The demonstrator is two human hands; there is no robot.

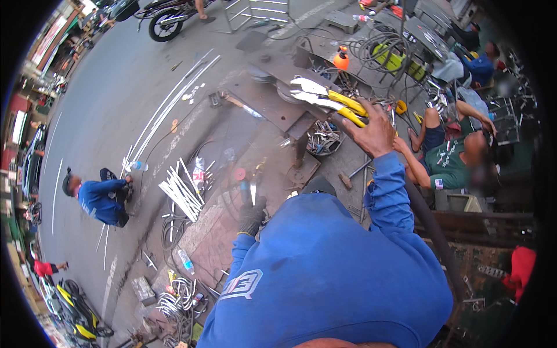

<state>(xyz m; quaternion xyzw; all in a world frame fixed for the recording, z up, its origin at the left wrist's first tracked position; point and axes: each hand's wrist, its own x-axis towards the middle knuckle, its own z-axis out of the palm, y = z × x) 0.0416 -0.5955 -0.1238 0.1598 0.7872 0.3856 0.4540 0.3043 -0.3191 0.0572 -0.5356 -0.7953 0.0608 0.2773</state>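
Observation:
My right hand (374, 132), bare, is closed around the yellow handles of a large plier-like cutter (316, 93). Its pale metal jaws point left, over a rusty metal stand (284, 69) with round dies or rollers. My left hand (252, 216), in a dark glove, is lower down, fingers wrapped round something with a bright metal shaft; a red round end (239, 174) shows beside it. Blur hides its kind. A hammer (238, 103) with a wooden handle lies by the stand's flat plate. Below my right hand is a pan of metal pieces (324, 139).
A person in green (449, 153) sits close on the right, an arm reaching towards my right hand. Another in blue (104, 197) crouches at left. White rods (181, 190), coiled tubing (180, 298), cables (386, 52) and an orange spray bottle (341, 59) lie around. A hammer (351, 177) is nearby.

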